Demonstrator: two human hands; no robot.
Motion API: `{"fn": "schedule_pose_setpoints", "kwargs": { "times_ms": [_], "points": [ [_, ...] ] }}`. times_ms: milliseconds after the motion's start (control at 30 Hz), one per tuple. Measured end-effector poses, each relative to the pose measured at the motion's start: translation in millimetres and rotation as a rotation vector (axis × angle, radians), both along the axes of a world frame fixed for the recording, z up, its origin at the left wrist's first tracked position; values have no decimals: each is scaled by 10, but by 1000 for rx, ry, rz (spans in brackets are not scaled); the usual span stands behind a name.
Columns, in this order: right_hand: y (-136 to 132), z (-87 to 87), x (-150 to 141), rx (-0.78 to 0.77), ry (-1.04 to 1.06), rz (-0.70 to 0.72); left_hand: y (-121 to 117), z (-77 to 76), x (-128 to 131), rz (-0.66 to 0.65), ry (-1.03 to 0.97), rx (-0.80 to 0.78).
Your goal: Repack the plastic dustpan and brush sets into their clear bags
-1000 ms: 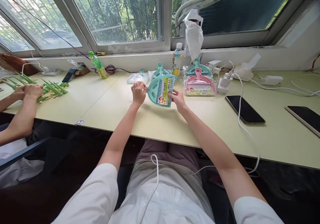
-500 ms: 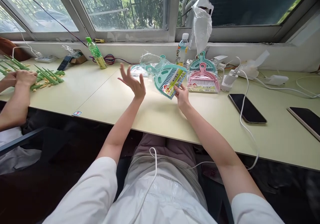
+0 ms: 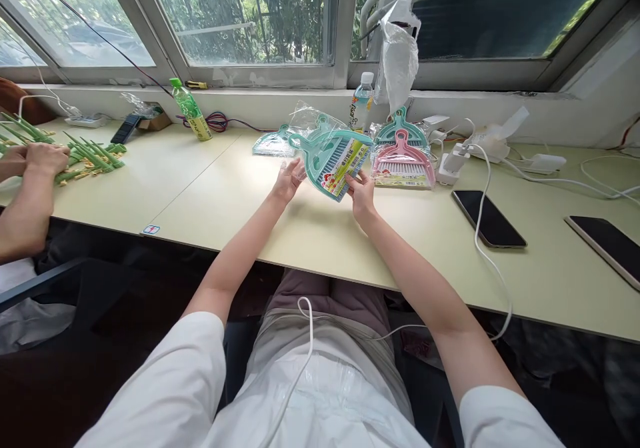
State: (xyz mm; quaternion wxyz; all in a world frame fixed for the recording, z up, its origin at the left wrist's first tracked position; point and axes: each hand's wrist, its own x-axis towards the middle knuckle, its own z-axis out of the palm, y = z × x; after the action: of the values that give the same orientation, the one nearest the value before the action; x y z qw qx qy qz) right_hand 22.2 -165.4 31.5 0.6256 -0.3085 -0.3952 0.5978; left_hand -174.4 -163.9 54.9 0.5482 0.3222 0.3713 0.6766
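A turquoise dustpan and brush set (image 3: pixel 327 161) with a yellow-green label is tilted above the table. My right hand (image 3: pixel 361 195) is closed on its lower right edge, with the thumb in front. To the set's left, my left hand (image 3: pixel 289 181) has its fingers bent around a fold of the clear plastic bag (image 3: pixel 302 168); its far fingers are partly hidden. Behind lies another turquoise set (image 3: pixel 273 143) in clear wrap. Wrapped pink (image 3: pixel 403 165) and turquoise (image 3: pixel 401 127) sets lie overlapped on the right.
A drink bottle (image 3: pixel 361 103) stands behind the sets, and a green-capped bottle (image 3: pixel 191 109) leans farther left. A white charger (image 3: pixel 453 163), its cable and two phones (image 3: pixel 489 219) are on the right. At far left, another person's hands (image 3: pixel 45 159) touch green stalks (image 3: pixel 95 151).
My left hand has moved from raised with spread fingers down and right to the bag beside the set. My right hand keeps hold of the dustpan and brush set.
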Motion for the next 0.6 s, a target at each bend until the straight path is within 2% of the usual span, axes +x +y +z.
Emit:
{"fn": "schedule_pose_setpoints", "kwargs": {
  "times_ms": [133, 233, 400, 467, 600],
  "points": [
    [-32, 19, -13, 18, 7, -14, -60, -49, 99, -207, 120, 57],
    [-44, 31, -17, 69, -8, -12, -104, -96, 176, -366, 180, 35],
    [-33, 17, -33, 87, -43, -40, -165, -118, 221, -508, 248, -3],
    [-36, 15, -46, 72, -32, -55, -187, -105, 245, -508, 293, 16],
    [-76, 36, -79, 33, -1, -66, -223, -82, 346, -326, 392, 48]
  ]
}}
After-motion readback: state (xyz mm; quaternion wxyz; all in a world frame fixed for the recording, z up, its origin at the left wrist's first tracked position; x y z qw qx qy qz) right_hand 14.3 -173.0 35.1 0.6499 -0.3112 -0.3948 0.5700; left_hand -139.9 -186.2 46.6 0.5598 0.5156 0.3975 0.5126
